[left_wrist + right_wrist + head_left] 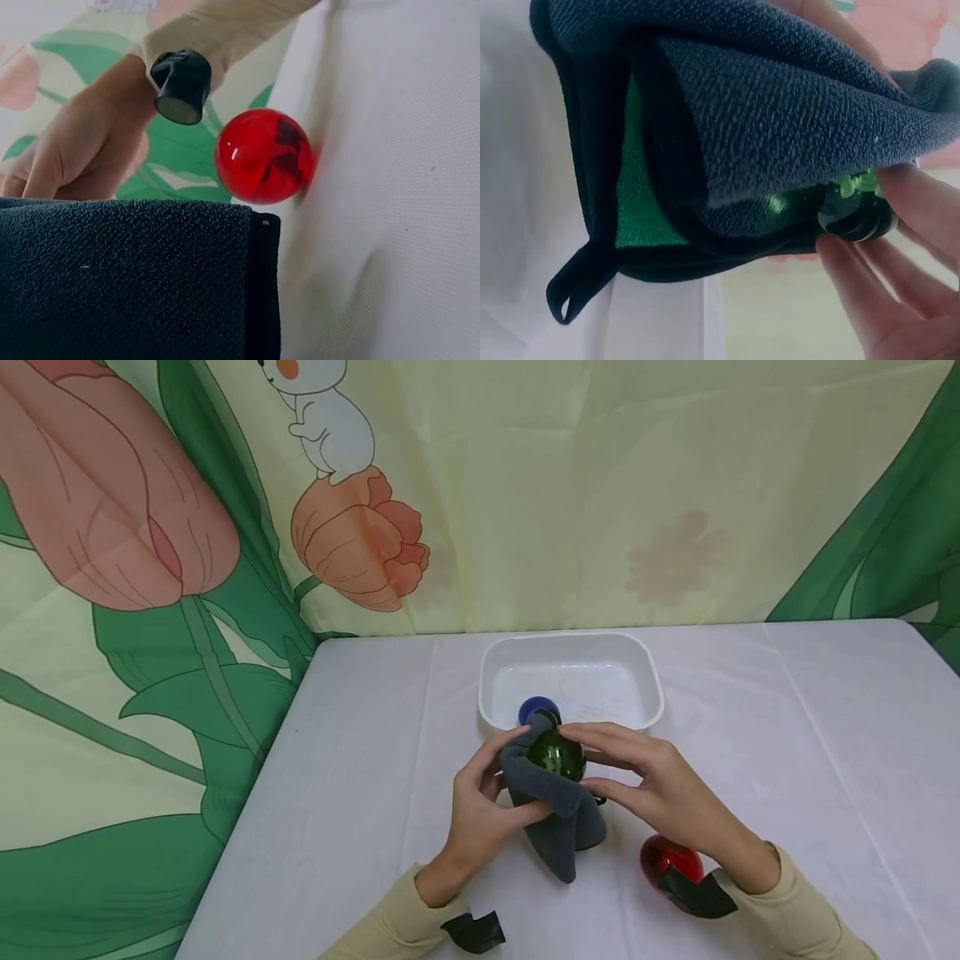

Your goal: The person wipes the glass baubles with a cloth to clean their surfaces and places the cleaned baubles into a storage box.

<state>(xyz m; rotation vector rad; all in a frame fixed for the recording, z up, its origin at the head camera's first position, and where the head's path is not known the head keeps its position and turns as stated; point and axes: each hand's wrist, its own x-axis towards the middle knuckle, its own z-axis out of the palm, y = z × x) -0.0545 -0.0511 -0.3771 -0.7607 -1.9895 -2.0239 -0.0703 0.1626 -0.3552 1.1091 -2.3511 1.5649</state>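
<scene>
A dark grey towel hangs in folds between my hands, a green patch of its inner side showing in the right wrist view. My left hand grips the towel from the left, thumb in front. Nestled in the cloth is a clear green ball, partly wrapped. Fingers and thumb of my right hand hold the green ball from the right; in the right wrist view, fingertips touch it. Behind the towel a blue ball shows at the tray's front rim, partly hidden. Whether it lies inside the tray I cannot tell.
A white rectangular tray stands at the back of the white-covered table. Below my right wrist sits a clear red ball, also seen beyond the towel in the left wrist view. A printed curtain hangs behind the table.
</scene>
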